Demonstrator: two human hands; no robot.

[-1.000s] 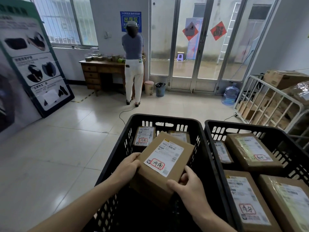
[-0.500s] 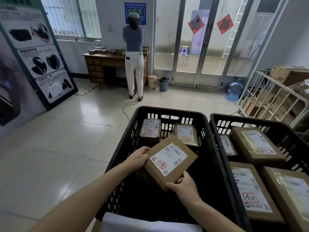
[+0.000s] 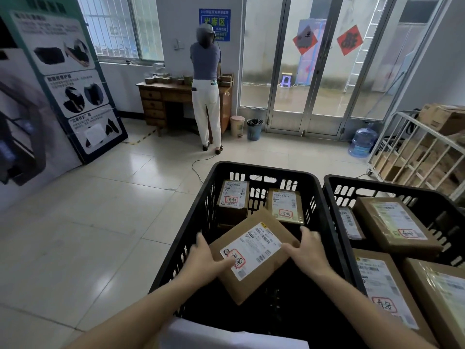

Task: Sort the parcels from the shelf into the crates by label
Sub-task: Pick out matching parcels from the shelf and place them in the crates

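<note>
A brown cardboard parcel with a white label and a red-ringed mark lies low inside the left black crate. My left hand holds its left edge, thumb over the label. My right hand grips its right edge. Two smaller labelled parcels stand against the crate's far wall. The right black crate holds several larger labelled parcels.
A person stands with their back to me at a wooden desk. A white metal rack of boxes is at the right, a water jug beside it. Two bins stand by glass doors. A cable crosses the tiled floor.
Both hands have lowered the parcel deeper into the left crate. My right hand has shifted from the near corner to the right edge. My view has tilted, showing more of the room.
</note>
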